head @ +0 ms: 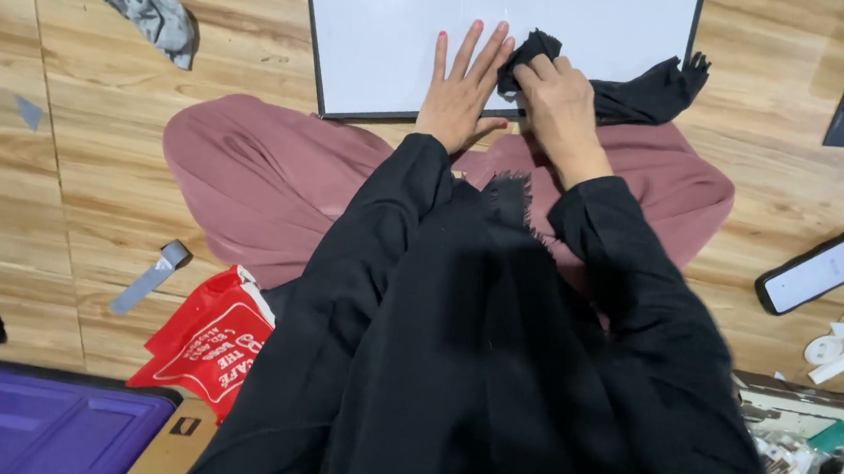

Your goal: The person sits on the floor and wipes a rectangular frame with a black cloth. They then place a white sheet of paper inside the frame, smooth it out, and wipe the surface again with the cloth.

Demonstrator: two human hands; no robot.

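Note:
A white board with a dark frame (389, 24) lies flat on the wooden floor in front of my knees. My left hand (462, 88) rests flat on its near edge, fingers spread, holding nothing. Just right of it, my right hand (556, 102) grips a bunched black cloth (644, 92) that trails right across the board's lower corner. Black sleeves cover both arms, and pink fabric drapes over my legs.
A crumpled grey cloth (152, 13) lies at the far left. A phone (821, 268) lies on the floor at right, with small white pieces near it. A grey strip (151, 277), a red bag (208, 341) and a purple lid (26, 422) sit at lower left.

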